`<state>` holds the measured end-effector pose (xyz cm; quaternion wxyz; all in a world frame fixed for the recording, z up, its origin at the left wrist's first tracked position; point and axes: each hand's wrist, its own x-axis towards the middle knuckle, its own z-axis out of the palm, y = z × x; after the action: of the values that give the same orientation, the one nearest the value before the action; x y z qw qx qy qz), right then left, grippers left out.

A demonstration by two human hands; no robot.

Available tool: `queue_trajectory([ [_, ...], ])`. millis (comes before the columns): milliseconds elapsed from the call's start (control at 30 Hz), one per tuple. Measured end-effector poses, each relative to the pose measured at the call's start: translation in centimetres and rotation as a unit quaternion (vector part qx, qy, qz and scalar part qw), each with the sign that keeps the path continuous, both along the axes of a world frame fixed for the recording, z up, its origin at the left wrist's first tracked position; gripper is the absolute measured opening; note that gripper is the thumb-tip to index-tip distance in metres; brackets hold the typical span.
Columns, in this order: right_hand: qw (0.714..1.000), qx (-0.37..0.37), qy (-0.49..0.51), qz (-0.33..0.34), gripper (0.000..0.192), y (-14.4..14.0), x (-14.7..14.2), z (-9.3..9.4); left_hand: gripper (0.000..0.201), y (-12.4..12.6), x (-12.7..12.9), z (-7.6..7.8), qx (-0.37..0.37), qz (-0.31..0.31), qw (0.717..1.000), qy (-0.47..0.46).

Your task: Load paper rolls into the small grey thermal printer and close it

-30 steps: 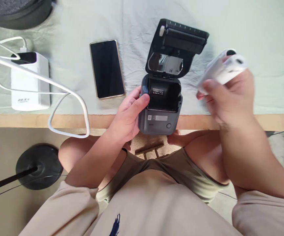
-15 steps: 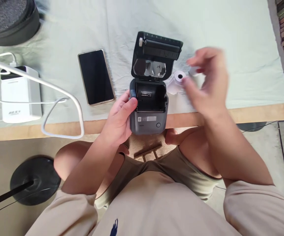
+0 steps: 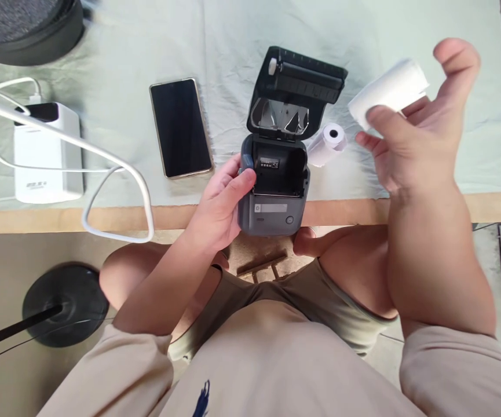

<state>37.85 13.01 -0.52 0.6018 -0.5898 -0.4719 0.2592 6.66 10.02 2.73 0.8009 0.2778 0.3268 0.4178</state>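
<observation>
The left hand [image 3: 219, 215] grips the open portable thermal printer [image 3: 280, 174] at left; fingers of the right hand [image 3: 426, 142] hold a paper roll [image 3: 388, 90], likely light and crushable, best grasped mid-length.

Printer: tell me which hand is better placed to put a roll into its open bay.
The right hand, most likely: it holds a white roll up beside the open printer. The left hand grips the printer's side, so it seems better suited to steadying.
</observation>
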Motion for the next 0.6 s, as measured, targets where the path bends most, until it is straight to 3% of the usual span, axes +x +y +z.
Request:
queue_trajectory([
  [167, 0.959, -0.108, 0.246, 0.092, 0.055, -1.8, -1.5, 3.5, 0.027, 0.1, -0.1, 0.0, 0.007, -0.005, 1.000, 0.002],
  [300, 0.941, -0.129, 0.303, 0.083, 0.059, -1.7, -1.9, 3.6, 0.027, 0.1, -0.1, 0.0, 0.005, -0.005, 1.000, 0.009],
  [400, 0.962, -0.099, 0.243, 0.071, 0.068, -0.9, -1.6, 1.7, 0.022, 0.0, 0.0, 0.2, 0.002, 0.000, 1.000, 0.008],
  [467, 0.986, -0.031, 0.149, 0.066, 0.071, -0.5, -1.7, 0.6, 0.022, -0.1, 0.0, 0.3, -0.003, 0.004, 1.000, 0.007],
  [600, 0.988, 0.118, -0.066, 0.072, 0.068, -2.2, -4.0, 1.3, 0.031, -0.1, 0.1, 0.2, -0.011, 0.007, 1.000, 0.019],
])
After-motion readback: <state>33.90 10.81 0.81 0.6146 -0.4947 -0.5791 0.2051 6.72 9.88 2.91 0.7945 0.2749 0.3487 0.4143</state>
